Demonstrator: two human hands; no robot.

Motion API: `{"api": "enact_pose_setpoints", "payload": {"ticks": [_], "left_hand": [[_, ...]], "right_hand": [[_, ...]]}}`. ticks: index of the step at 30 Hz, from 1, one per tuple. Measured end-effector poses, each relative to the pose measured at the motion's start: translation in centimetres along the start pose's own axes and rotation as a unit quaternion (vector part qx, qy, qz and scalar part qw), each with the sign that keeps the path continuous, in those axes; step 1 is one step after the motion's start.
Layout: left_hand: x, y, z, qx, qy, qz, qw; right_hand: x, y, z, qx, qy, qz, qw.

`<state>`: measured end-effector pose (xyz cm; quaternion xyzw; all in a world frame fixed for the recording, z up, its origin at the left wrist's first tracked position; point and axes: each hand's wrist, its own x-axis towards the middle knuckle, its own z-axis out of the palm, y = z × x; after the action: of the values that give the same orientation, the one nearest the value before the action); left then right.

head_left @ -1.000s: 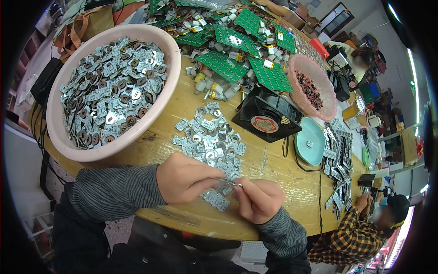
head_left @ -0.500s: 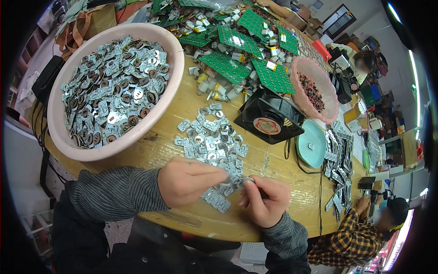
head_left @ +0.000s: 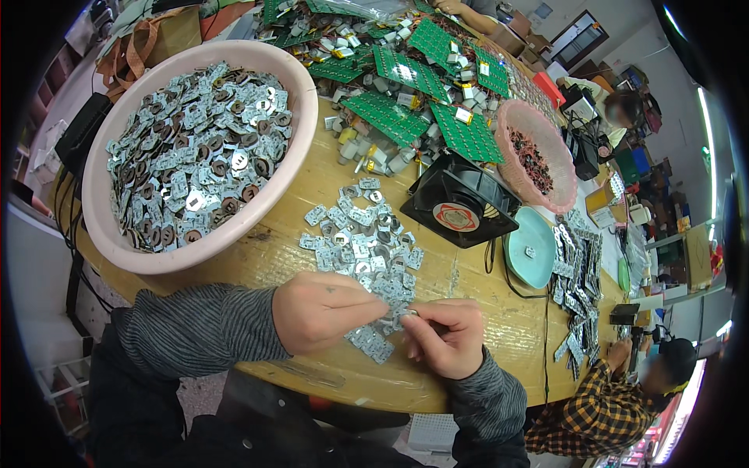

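Observation:
Over the near part of the table, my left hand (head_left: 324, 314) has its fingers pressed together, pointing right at the edge of a pile of small grey plate-like parts (head_left: 365, 242). Whatever lies between those fingertips is hidden. Facing it, my right hand (head_left: 449, 337) pinches a small grey part (head_left: 408, 313) between thumb and forefinger. The fingertips of both hands nearly meet. Many pieces in the pile look silvery and flat with cut-outs, some bearing a dark round disc.
A large pink basin (head_left: 187, 264) full of similar parts stands left. Beyond the pile are a black fan (head_left: 460, 199), a teal dish (head_left: 532, 269), a pink basket (head_left: 563, 148) and green circuit boards (head_left: 386, 117). Grey strips (head_left: 576, 288) lie right, near a person in a checked shirt (head_left: 616, 409).
My right hand has moved left with the small part, closer to my left hand. My left hand has barely shifted.

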<state>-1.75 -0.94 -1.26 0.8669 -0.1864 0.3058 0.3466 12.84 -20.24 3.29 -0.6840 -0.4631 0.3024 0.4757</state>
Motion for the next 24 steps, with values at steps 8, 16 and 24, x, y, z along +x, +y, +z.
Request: {"api": "enact_pose_setpoints", "payload": {"ticks": [8, 16, 24], "left_hand": [[0.5, -0.1, -0.5, -0.009, -0.025, 0.034, 0.999], [0.3, -0.4, 0.3, 0.019, -0.026, 0.006, 0.999], [0.2, -0.3, 0.4, -0.089, 0.027, -0.02, 0.995]], "right_hand": [[-0.5, 0.4, 1.0, 0.052, 0.059, 0.031, 0.996], [0.0, 1.5, 0.8, 0.048, 0.156, 0.074, 0.984], [0.2, 0.9, 0.3, -0.175, -0.013, -0.195, 0.965]]}}
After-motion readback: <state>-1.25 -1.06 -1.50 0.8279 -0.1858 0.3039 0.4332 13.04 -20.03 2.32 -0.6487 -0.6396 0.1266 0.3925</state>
